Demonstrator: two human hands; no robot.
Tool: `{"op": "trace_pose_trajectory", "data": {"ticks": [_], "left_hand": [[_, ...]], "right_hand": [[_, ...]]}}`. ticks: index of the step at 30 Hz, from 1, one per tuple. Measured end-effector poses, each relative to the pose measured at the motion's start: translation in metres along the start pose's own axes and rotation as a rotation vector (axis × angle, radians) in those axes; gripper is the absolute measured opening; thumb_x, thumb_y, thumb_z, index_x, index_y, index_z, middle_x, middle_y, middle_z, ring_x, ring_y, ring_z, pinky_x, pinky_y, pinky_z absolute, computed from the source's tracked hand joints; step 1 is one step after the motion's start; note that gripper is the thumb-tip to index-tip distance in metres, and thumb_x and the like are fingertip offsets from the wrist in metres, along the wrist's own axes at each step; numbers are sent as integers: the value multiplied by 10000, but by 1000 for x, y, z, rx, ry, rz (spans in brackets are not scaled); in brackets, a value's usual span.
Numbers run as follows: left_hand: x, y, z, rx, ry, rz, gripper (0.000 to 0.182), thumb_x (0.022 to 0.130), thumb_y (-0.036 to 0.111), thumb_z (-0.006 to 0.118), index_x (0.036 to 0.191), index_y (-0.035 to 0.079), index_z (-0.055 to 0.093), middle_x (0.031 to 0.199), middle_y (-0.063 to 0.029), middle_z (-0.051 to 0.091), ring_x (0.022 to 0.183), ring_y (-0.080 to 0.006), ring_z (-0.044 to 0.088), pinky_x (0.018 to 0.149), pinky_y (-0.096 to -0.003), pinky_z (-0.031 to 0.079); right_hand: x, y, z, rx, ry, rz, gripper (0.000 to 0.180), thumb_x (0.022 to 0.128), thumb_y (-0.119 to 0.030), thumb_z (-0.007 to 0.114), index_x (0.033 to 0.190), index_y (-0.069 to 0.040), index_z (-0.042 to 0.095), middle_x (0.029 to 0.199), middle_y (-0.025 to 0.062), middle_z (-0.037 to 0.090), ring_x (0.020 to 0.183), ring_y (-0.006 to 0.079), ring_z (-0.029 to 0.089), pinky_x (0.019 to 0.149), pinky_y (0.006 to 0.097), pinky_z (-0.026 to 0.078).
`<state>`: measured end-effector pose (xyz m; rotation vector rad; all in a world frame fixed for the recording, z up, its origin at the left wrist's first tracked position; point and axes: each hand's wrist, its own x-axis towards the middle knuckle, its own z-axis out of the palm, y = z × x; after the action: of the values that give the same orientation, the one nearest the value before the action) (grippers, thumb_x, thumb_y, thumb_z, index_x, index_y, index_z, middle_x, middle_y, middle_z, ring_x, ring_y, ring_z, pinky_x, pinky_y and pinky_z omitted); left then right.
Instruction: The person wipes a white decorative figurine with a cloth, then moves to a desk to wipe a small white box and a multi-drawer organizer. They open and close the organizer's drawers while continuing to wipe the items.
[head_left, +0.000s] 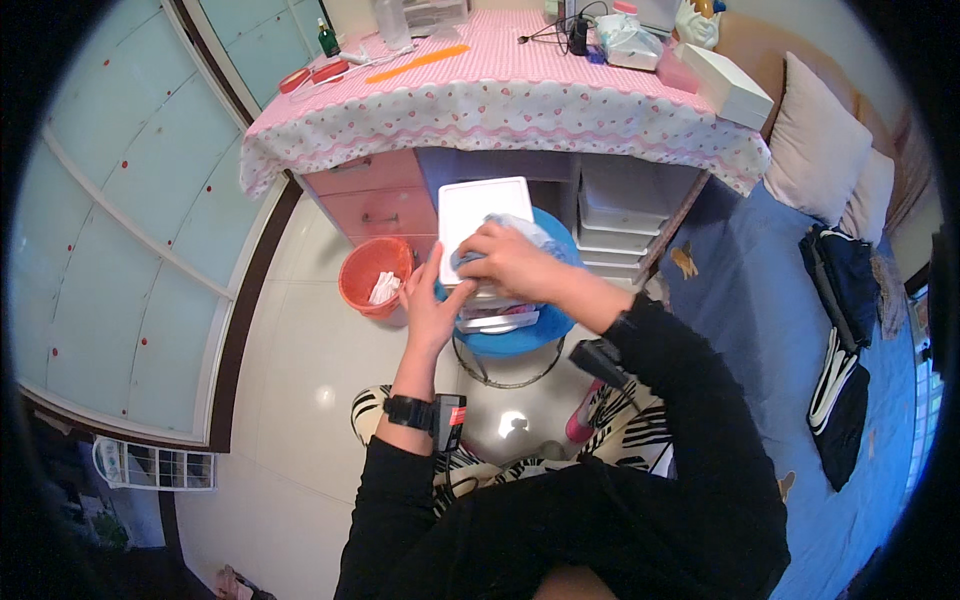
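Observation:
A white plastic drawer box (484, 202) with a flat top stands on a round blue stool (551, 322) in front of me. My left hand (433, 304) steadies the box at its near left edge, fingers along the side and thumb near the front. My right hand (506, 259) presses a crumpled bluish cloth (529, 229) onto the top; part of the cloth bunches out under the fingers. Below my hands, a drawer front (499, 322) on the box's near side shows, with coloured items behind it that I cannot make out.
A red waste bin (352, 281) with white paper inside stands left of the stool. Behind is a desk with a pink cloth (502, 112), holding cables, a tissue pack (630, 45) and a white box (724, 86). White drawers (619, 202) sit beneath. A bed (739, 330) with folded clothes lies right.

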<state>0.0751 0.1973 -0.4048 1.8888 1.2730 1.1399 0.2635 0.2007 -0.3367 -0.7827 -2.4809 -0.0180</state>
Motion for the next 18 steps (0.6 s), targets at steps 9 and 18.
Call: {"op": "trace_pose_trajectory", "data": {"ticks": [9,18], "left_hand": [[-3,2,6,17,63,8,788,738,472,704,1385,139,402,1231,-182,525,1183,-304,422,1059,-471,137],[-5,1,15,-121,144,-7,695,786,411,673,1351,84,438,1232,-170,548,1174,-306,450,1058,-431,179]], "right_hand": [[-67,45,-88,204,502,452,227,797,-14,533,1013,-38,598,973,118,605,926,276,591,853,323,442],[12,17,-11,-127,-89,490,465,837,-295,598,1283,-209,501,1394,140,377,1300,408,282,1033,534,269]]}}
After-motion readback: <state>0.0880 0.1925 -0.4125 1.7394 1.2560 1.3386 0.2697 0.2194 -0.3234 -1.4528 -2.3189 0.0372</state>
